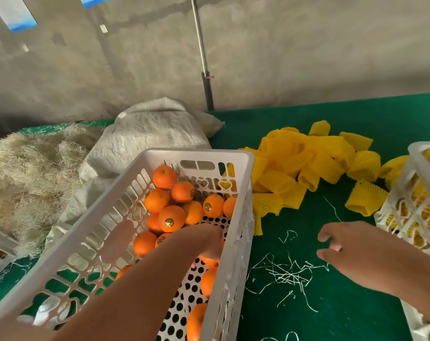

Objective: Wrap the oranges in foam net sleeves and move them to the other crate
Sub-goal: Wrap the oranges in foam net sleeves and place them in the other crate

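My left hand reaches down into the white crate on the left, fingers curled over an orange near the crate's right wall; most of that fruit is hidden under my hand, so I cannot tell how firm the hold is. More oranges lie heaped toward the crate's far end. My right hand hovers over the green counter, fingers loosely bent, holding nothing. Yellow foam net sleeves lie piled farther back. The other crate, at the right edge, holds wrapped fruit. Pale strands lie scattered on the counter between the crates.
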The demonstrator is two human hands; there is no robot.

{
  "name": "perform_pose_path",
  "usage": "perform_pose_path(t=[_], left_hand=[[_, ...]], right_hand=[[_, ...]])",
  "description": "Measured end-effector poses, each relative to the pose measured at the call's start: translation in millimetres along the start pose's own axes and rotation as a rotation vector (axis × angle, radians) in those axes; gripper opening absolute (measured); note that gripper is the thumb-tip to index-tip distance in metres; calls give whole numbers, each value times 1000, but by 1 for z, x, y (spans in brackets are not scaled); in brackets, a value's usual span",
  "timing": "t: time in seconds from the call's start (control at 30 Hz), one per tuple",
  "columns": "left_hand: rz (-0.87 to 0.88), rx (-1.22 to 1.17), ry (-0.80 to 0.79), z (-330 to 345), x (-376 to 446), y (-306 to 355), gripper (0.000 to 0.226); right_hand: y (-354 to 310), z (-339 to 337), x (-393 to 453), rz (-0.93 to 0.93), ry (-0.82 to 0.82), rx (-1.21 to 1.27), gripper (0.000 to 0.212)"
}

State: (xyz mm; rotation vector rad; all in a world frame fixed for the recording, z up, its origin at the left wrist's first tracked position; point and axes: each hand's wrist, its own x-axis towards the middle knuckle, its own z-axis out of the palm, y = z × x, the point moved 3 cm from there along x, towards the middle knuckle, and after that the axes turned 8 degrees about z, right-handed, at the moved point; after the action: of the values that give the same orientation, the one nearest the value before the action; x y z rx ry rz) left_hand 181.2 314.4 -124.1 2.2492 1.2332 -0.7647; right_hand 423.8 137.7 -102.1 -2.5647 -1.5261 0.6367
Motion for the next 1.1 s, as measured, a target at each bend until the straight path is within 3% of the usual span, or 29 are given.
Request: perform_pose_path(t=[0.13,0.23,0.3,0.4,0.47,0.57,0.63,0.7,0.83,1.0,1.1], left_hand=[[-109,85,160,-16,0,-5,42],[-224,90,520,-50,-22,2,46],[-213,50,819,-74,-45,12,58],[74,-61,1266,-92,-84,45,55],[350,-216,1357,-90,-107,75,52],[638,-217,1181,-67,-116,117,56],[688,-105,984,-44,-103,135,60],[647,-6,756,-19,-81,142,66],[528,208,381,7,-52,133,86],[481,289,190,10,-48,128,87],[490,281,143,10,-49,127,78]], right_hand=[[-4,-3,-4,3,0,3,38],[-6,-5,-6,-1,10,-2,39],[-7,-6,-7,0,19,-2,39],[-8,-7,-7,-1,22,-9,38],[-9,-7,-7,-1,27,-12,38],[-9,-7,-6,-9,24,-26,33],[-8,-8,-5,-21,14,-22,13],[-8,-10,-4,-4,8,-36,10],[-3,-11,-4,51,8,-107,41],[-1,-11,-5,96,-30,-131,44],[-1,-2,-5,138,-149,-242,42]])
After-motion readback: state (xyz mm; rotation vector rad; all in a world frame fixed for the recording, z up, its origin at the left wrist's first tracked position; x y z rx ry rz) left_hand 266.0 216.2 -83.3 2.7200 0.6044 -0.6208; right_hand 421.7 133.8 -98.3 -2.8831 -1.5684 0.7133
